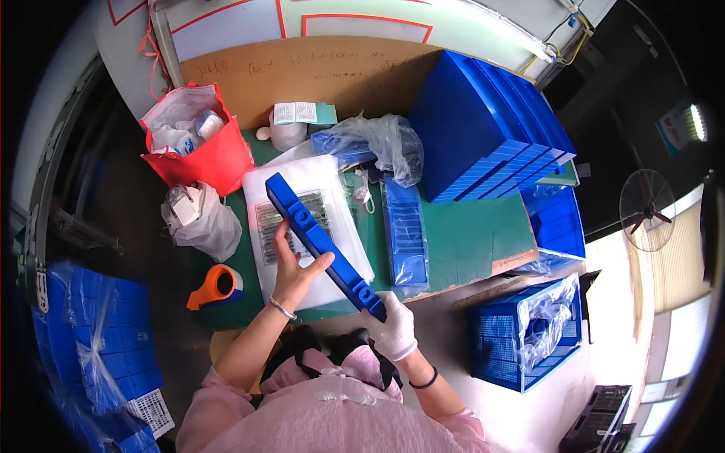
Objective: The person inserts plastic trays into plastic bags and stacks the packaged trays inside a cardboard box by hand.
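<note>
Over the near left part of the green table (468, 241), a long blue plastic part (317, 240) slants above stacked white sheets (264, 287). The left hand (293, 270) grips it along its middle, thumb and fingers spread; the right hand (393, 329), in a white glove, clasps its near right end. Handwriting runs across the far cardboard (226, 87), with figures and plus signs, mostly too faint to read. Print on the white labels (294, 112) near it is too small to read. An orange tape dispenser (204, 293) sits left of the sheets.
</note>
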Demonstrator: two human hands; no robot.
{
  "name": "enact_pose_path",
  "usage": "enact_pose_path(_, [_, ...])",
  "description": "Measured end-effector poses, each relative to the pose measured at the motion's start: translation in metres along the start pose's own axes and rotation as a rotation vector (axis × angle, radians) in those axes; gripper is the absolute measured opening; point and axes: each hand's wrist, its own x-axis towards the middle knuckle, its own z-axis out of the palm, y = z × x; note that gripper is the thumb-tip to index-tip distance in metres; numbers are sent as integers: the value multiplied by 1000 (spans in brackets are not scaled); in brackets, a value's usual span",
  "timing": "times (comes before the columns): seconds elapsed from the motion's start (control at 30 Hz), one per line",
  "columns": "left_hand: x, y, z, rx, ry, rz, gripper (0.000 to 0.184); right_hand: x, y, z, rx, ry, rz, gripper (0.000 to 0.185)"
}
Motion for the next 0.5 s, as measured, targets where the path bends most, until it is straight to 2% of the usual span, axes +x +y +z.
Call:
enact_pose_path(0.07, [3, -13, 0, -43, 94, -38, 102, -1, -2, 8, 77, -50, 125, 29])
enact_pose_path(0.1, [-3, 8, 7, -276, 31, -89, 102, -2, -6, 8, 146, -98, 191, 34])
enact_pose_path(0.13, [-2, -3, 12, -273, 47, -83, 102, -6, -4, 12, 177, -105, 175, 36])
enact_pose_path(0.2, [-9, -38, 9, -5, 25, 40, 97, -19, 9, 18, 206, -138, 247, 36])
enact_pose_path(0.23, [-19, -33, 8, 8, -61, 17, 94, -28, 21, 18, 314, -106, 347, 31])
enact_pose_path(0.27, [-31, -29, 6, 17, -153, -11, 91, -32, 19, 10, 682, -45, 472, 25])
enact_pose_path(0.3, [-36, -48, -3, 242, -198, 185, 79, -43, 36, 6, 831, 22, 522, 22])
enact_pose_path(0.33, [-38, -59, -15, 525, -176, 454, 62, -49, 38, -6, 785, 61, 499, 21])
enact_pose_path(0.37, [-41, -75, -28, 647, -230, 485, 53, -57, 43, -16, 771, 82, 515, 21])
enact_pose_path(0.4, [-42, -93, -41, 765, -298, 515, 44, -65, 48, -21, 918, 115, 573, 23])
enact_pose_path(0.5, [-34, -133, -65, 973, -433, 551, 33, -88, 61, -38, 1102, 111, 698, 31])
